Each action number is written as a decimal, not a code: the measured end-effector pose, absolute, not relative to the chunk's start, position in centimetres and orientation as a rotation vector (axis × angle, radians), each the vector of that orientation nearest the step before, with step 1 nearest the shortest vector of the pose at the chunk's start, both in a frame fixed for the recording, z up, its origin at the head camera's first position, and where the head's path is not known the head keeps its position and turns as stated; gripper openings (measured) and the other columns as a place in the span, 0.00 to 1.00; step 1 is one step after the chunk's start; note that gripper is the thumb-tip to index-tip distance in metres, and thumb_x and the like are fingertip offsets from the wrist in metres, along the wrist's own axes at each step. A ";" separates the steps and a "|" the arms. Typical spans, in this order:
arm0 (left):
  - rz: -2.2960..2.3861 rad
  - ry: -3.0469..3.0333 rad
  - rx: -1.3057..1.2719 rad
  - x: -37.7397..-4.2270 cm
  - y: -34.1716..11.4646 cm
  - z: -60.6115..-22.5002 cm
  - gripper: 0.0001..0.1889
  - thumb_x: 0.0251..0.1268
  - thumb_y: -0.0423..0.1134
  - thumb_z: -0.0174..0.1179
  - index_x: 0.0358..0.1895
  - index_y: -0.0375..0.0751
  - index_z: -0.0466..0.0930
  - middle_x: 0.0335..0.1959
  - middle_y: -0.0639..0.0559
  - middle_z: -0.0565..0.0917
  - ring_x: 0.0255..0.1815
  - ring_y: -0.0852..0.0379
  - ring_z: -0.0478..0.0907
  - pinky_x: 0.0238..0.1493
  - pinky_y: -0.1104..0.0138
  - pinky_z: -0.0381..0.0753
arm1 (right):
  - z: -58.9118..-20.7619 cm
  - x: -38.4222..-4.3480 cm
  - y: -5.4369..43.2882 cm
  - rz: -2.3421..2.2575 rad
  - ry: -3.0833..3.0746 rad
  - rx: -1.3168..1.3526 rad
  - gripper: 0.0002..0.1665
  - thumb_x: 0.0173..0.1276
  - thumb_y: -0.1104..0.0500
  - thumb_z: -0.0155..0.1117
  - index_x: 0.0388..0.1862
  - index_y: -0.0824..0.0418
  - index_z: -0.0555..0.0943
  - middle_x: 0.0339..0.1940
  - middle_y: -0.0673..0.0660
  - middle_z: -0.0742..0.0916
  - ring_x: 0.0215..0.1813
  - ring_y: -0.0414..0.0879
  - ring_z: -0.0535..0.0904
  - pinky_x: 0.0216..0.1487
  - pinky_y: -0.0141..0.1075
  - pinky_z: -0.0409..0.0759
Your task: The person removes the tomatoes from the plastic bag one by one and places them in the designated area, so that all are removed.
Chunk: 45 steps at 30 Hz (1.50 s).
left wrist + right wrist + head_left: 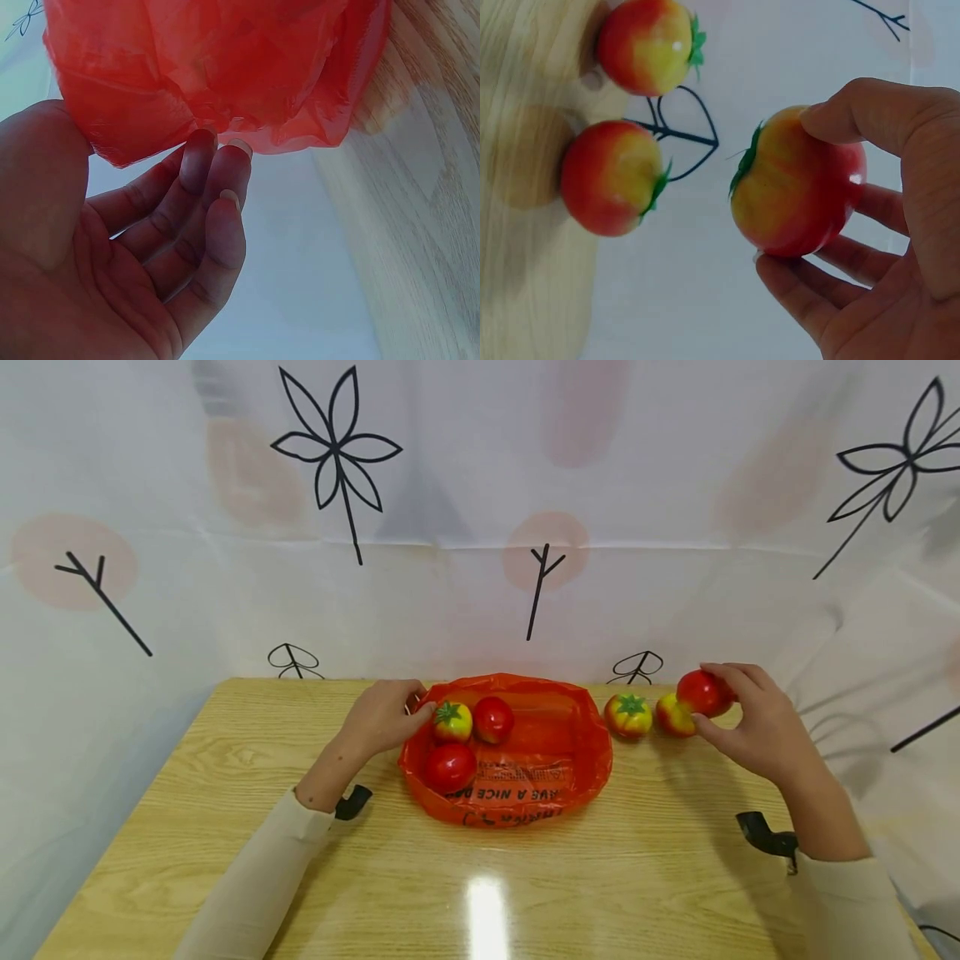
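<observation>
The right hand [757,727] pinches a red tomato [703,692] off the table [225,827], at about three o'clock from the orange bag [555,752]. The left hand [384,717] seems to grip the bag's nine o'clock rim; best keep that mouth wide and lower the tomato gently.

My wooden table [225,827] carries an orange plastic bag [525,777] at its far middle; just right of the bag, two tomatoes [628,715] [672,717] rest side by side.

Wooden table [225,827], leaf-print white curtain [465,485] behind
</observation>
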<state>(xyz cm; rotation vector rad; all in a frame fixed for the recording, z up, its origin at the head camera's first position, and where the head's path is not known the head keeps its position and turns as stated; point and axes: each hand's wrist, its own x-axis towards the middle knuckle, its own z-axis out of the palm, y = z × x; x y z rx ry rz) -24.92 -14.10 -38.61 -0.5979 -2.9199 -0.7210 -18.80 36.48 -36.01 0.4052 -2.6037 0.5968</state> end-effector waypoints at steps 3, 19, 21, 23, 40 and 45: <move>-0.715 -2.917 -0.602 -24.9 -14.1 -38.6 0.14 0.75 0.47 0.61 0.46 0.40 0.86 0.33 0.51 0.86 0.28 0.54 0.77 0.29 0.64 0.78 | -36.3 -19.1 37.0 0.622 -2.609 0.379 0.41 0.58 0.67 0.79 0.71 0.69 0.75 0.65 0.73 0.77 0.55 0.69 0.75 0.47 0.12 0.57; -0.696 -2.925 -0.594 -25.0 -13.9 -38.6 0.14 0.75 0.48 0.61 0.45 0.41 0.86 0.32 0.51 0.85 0.29 0.53 0.77 0.30 0.63 0.78 | -38.4 -20.5 40.3 0.692 -2.615 0.244 0.40 0.63 0.65 0.77 0.71 0.75 0.72 0.64 0.77 0.76 0.59 0.73 0.72 0.45 0.10 0.55; -0.695 -2.924 -0.597 -25.0 -13.9 -38.7 0.14 0.75 0.48 0.61 0.45 0.40 0.86 0.32 0.51 0.85 0.29 0.53 0.77 0.30 0.63 0.78 | -38.8 -20.7 40.8 0.698 -2.633 0.227 0.39 0.64 0.65 0.76 0.71 0.75 0.71 0.65 0.77 0.75 0.59 0.73 0.72 0.45 0.08 0.55; -0.693 -2.924 -0.598 -25.0 -14.0 -38.7 0.14 0.75 0.48 0.61 0.45 0.40 0.86 0.32 0.51 0.85 0.29 0.53 0.77 0.30 0.64 0.78 | -39.3 -20.8 41.2 0.708 -2.647 0.219 0.39 0.66 0.65 0.75 0.72 0.75 0.71 0.65 0.78 0.75 0.59 0.74 0.72 0.44 0.07 0.56; -0.691 -2.931 -0.589 -25.0 -14.0 -38.7 0.14 0.75 0.48 0.61 0.46 0.40 0.86 0.32 0.52 0.85 0.28 0.54 0.77 0.29 0.64 0.78 | -41.9 -21.5 42.8 0.666 -2.704 0.146 0.39 0.67 0.65 0.75 0.74 0.73 0.71 0.67 0.80 0.72 0.57 0.75 0.73 0.49 0.48 0.76; -0.693 -2.927 -0.593 -25.0 -14.0 -38.8 0.14 0.75 0.48 0.61 0.45 0.40 0.86 0.31 0.52 0.85 0.28 0.54 0.76 0.29 0.64 0.78 | -42.5 -21.6 42.9 0.662 -2.721 0.150 0.38 0.67 0.66 0.74 0.73 0.74 0.70 0.67 0.82 0.71 0.58 0.78 0.71 0.52 0.69 0.74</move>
